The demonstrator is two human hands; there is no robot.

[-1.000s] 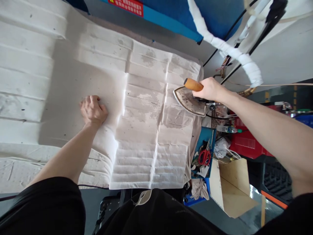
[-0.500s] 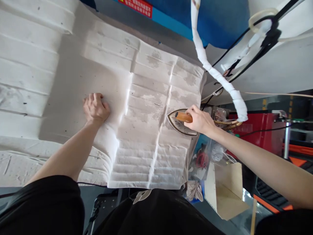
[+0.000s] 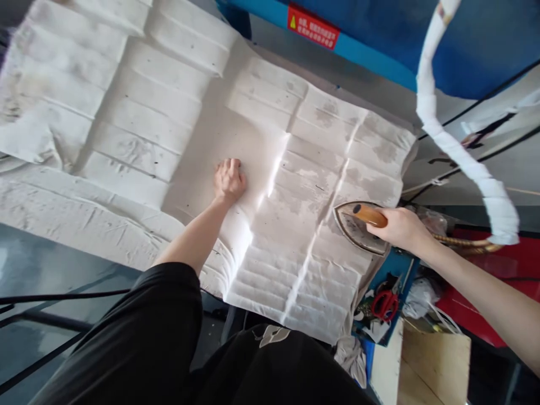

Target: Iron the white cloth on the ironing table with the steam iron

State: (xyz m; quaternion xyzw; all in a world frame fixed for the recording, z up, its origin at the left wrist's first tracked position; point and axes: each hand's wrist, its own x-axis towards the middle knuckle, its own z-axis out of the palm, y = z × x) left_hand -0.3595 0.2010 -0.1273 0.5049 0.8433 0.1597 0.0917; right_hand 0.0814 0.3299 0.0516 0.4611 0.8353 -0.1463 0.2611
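Note:
My right hand [image 3: 399, 228] is wrapped round the wooden handle of an iron [image 3: 356, 225]. The iron rests flat on the right part of a creased off-white cloth [image 3: 270, 230], its pointed tip facing left beside a bright raised crease. My left hand [image 3: 230, 180] presses on a smooth, shaded stretch of the same cloth, left of another bright crease. Its fingers are curled in, and nothing shows in them. Darker patches, perhaps damp, mark the cloth above the iron.
A white-wrapped hose [image 3: 455, 143] hangs at the upper right, near the iron's cord. Red-handled scissors [image 3: 385, 305] lie in a blue tray below the iron, beside an open wooden box [image 3: 434, 360]. A blue machine [image 3: 371, 34] with a red warning label [image 3: 313, 26] stands behind.
My view has turned left, so everything sits further right in the picture and more of the cloth's left end shows. Both hands and the iron keep nearly the same spots on the cloth.

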